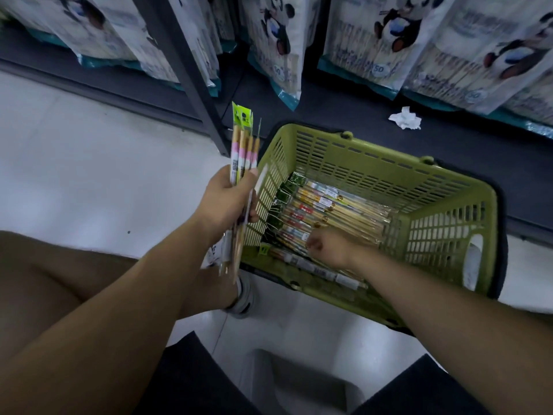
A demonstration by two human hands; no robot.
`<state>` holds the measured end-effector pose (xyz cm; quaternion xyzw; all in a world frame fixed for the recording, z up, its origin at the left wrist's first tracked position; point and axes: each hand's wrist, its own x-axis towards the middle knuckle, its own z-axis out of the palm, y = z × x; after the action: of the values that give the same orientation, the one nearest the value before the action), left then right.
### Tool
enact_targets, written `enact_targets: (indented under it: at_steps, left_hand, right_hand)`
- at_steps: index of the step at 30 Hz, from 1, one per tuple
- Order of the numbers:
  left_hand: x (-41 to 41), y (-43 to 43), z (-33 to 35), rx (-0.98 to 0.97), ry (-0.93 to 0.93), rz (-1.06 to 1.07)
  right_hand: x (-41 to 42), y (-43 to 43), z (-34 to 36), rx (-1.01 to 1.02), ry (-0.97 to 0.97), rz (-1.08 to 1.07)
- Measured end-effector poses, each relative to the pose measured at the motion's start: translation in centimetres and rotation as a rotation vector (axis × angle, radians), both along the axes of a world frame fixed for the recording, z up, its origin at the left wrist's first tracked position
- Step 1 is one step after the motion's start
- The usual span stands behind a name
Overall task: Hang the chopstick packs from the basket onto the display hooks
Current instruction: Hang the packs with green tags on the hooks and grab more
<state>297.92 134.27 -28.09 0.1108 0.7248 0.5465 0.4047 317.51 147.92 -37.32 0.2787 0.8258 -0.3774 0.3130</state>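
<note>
A green plastic basket (pixel 359 163) stands on the floor against the lowest shelf, with several chopstick packs (pixel 338 208) lying flat inside. My left hand (pixel 227 202) is shut on a bunch of chopstick packs (pixel 244 145) with green header cards, held upright just left of the basket. Down in the basket is my right hand (pixel 329 247), fingers curled over the packs at the near side; whether it grips one is unclear. No display hooks show.
Large panda-printed bags (pixel 380 34) hang or stand on the dark shelving above the basket. A crumpled white paper (pixel 405 118) lies on the bottom shelf. A dark shelf post (pixel 191 76) rises left of the basket. My knee and shoe (pixel 245 298) are beside the basket.
</note>
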Motion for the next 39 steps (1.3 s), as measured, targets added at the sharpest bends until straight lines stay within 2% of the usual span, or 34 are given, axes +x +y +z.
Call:
enact_targets:
  at_steps: [2, 7, 12, 18, 23, 27, 32, 34, 39]
  left_hand:
    - [0.2, -0.3, -0.4, 0.007, 0.002, -0.011]
    - [0.1, -0.2, -0.4, 0.036, 0.04, -0.072]
    - [0.2, 0.1, -0.6, 0.029, 0.073, -0.09]
    - [0.0, 0.1, -0.9, 0.039, 0.064, -0.085]
    - [0.2, 0.0, -0.8, 0.027, 0.057, -0.059]
    - [0.3, 0.0, -0.7, 0.011, 0.059, -0.051]
    - [0.4, 0.2, -0.5, 0.009, 0.057, -0.046]
    - [0.5, 0.2, -0.5, 0.004, 0.06, -0.042]
    - [0.5, 0.2, -0.5, -0.01, 0.064, -0.044]
  right_hand:
    - [1.5, -0.9, -2.1, 0.036, -0.078, 0.076]
    - [1.8, -2.0, -3.8, 0.075, -0.083, 0.1]
    - [1.2, -1.6, -4.0, 0.0, -0.141, 0.179]
    - [1.7, -0.5, -4.0, -0.125, -0.119, 0.054]
    - [2.1, 0.0, -3.7, -0.149, -0.07, -0.036]
    - [2.5, 0.2, -3.4, -0.152, -0.028, -0.191]
    - [2.9, 1.2, -2.9, -0.237, -0.084, -0.238]
    - [3.1, 1.4, -2.7, -0.264, -0.063, -0.322]
    - [2.9, 1.7, -2.4, -0.254, -0.05, -0.408]
